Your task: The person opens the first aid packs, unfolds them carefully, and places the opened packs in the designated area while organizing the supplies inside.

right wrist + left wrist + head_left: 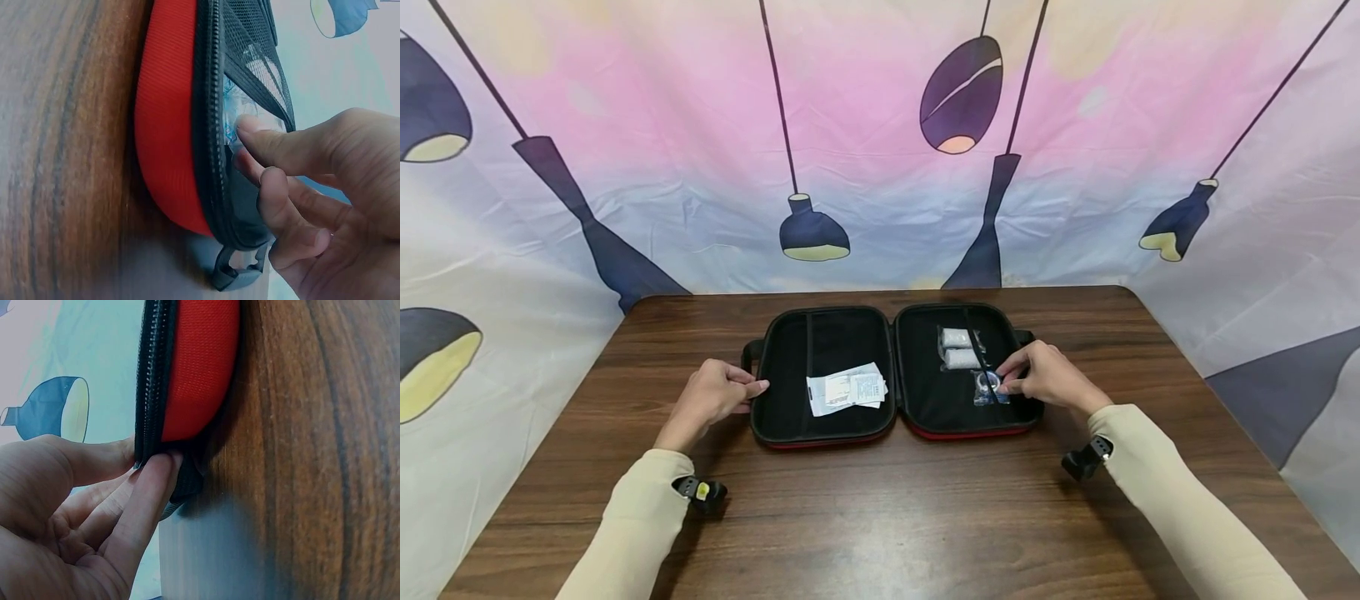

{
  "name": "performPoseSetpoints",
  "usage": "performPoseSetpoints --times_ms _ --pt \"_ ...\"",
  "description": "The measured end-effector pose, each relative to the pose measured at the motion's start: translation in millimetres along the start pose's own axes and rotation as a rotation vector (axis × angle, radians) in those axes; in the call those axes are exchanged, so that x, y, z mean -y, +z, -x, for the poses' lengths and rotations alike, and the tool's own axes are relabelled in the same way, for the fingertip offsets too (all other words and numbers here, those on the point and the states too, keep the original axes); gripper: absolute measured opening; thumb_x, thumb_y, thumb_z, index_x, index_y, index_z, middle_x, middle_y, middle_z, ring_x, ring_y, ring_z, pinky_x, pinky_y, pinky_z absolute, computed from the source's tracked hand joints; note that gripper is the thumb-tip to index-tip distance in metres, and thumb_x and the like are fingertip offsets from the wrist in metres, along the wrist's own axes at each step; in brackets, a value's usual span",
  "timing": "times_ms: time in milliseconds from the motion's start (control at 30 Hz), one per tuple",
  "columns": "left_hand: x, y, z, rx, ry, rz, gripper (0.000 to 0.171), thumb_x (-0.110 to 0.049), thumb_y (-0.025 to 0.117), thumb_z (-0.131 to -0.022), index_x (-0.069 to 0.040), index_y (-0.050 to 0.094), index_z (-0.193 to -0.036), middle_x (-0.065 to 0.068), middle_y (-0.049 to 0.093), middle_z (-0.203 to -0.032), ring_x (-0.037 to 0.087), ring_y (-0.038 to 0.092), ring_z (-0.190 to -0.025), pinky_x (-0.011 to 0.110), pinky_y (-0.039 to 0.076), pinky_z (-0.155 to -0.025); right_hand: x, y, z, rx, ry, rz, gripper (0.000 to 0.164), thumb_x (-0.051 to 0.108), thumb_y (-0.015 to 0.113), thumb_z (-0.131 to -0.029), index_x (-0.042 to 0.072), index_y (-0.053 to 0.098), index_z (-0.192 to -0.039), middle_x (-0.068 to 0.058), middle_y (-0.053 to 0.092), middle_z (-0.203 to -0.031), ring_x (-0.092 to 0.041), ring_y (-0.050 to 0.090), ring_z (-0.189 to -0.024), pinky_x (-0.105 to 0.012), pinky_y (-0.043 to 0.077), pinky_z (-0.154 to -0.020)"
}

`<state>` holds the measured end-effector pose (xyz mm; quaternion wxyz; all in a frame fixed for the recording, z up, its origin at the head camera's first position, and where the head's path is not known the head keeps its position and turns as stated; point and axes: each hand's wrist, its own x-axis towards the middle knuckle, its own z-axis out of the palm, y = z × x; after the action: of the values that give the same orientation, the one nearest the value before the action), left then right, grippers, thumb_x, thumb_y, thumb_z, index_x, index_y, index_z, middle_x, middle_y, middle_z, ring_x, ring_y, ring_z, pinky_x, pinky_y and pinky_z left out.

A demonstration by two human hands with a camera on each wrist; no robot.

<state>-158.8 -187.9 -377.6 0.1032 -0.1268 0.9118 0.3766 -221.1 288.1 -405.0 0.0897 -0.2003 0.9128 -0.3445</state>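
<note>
The blue-white packet (987, 390) lies in the right half of the case (925, 408), pinched by fingers of the right hand (1054, 377); those of the left hand (709, 396) clamp the case's left edge, seemingly to steady it

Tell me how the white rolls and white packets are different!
The white rolls are rounded; the white packets are flat. The packets show printing; the rolls look plain. The rolls lie in the right half of the case, the packets in the left. Both are mostly white.
</note>
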Motion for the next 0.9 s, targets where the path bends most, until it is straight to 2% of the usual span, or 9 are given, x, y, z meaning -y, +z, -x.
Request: performPoseSetpoints --times_ms 133,433,700,900 --pt "0.0 0.5 0.5 0.002 0.003 0.001 0.046 -0.036 0.066 -0.089 0.002 0.065 -0.115 0.026 0.056 -0.122 0.021 0.070 -0.082 0.049 0.050 -0.087 1 3 -2 0.010 0.010 -0.037 0.018 0.011 0.077 -0.079 0.005 0.073 -0.096 0.000 0.070 -0.074 -0.012 0.057 -0.054 -0.025 0.046 -0.047" --pt "0.1 1.2 -0.3 0.003 0.005 0.001 0.047 -0.036 0.066 -0.088 0.002 0.065 -0.115 0.025 0.057 -0.120 0.021 0.070 -0.082 0.049 0.050 -0.087 5 7 -3 0.013 0.010 -0.059 0.020 0.006 0.076 -0.078 0.002 0.072 -0.097 -0.003 0.070 -0.076 -0.014 0.059 -0.057 -0.029 0.049 -0.048" --pt "0.7 1.0 -0.1 -0.002 0.019 0.002 0.044 -0.034 0.066 -0.089 0.002 0.066 -0.113 0.025 0.059 -0.117 0.021 0.070 -0.081 0.045 0.053 -0.082 9 -6 0 0.002 0.018 -0.039 0.019 0.008 0.076 -0.079 0.004 0.073 -0.097 -0.003 0.071 -0.080 -0.014 0.060 -0.062 -0.027 0.047 -0.049" --pt "1.6 0.7 -0.1 -0.010 0.026 -0.001 0.043 -0.033 0.066 -0.089 0.002 0.067 -0.112 0.024 0.059 -0.114 0.021 0.070 -0.081 0.042 0.055 -0.080 7 -20 2 -0.024 0.008 -0.019 0.021 0.010 0.074 -0.082 0.001 0.072 -0.100 -0.005 0.071 -0.080 -0.022 0.065 -0.065 -0.031 0.051 -0.051"
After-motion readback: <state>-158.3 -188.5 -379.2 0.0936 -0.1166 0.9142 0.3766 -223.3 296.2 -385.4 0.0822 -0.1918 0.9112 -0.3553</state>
